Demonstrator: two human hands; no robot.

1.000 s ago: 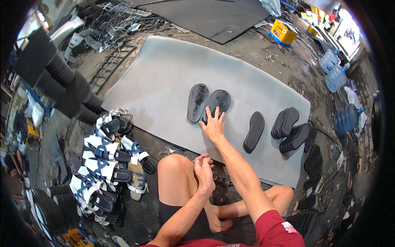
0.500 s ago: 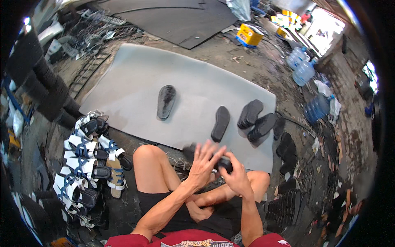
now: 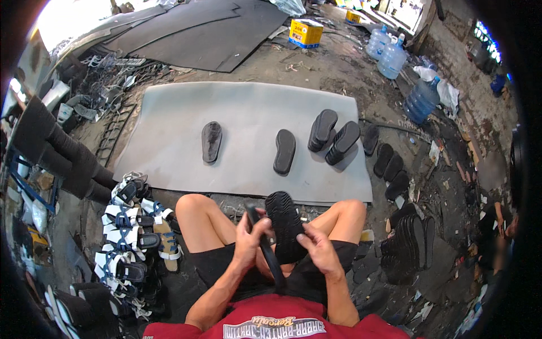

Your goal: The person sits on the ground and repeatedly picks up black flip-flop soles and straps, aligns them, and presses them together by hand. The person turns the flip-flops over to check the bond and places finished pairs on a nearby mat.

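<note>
Between my knees I hold two black shoe soles apart. My left hand [image 3: 248,240] is closed round one sole [image 3: 269,257], seen almost edge-on and slanting down toward my lap. The fingers of my right hand [image 3: 319,248] pinch the edge of the other sole [image 3: 284,220], whose ridged tread faces up. Ahead, on a grey foam sheet [image 3: 175,152], lie a single sole with a worn, dark patch [image 3: 212,141] and a plain black sole [image 3: 284,151]. Two small stacks of soles, a farther stack [image 3: 324,127] and a nearer stack [image 3: 344,141], stand at the sheet's right.
White-and-blue sandals [image 3: 121,237] are heaped by my left knee. More black soles [image 3: 409,248] stand in a row at my right. Tall dark stacks [image 3: 68,150] rise at the left. Water jugs [image 3: 420,101], a yellow box [image 3: 305,34] and dark sheets [image 3: 192,39] lie farther off.
The soles in my hands were close together, with my left hand blurred over them; now they are apart and one shows its tread. The view has shifted too.
</note>
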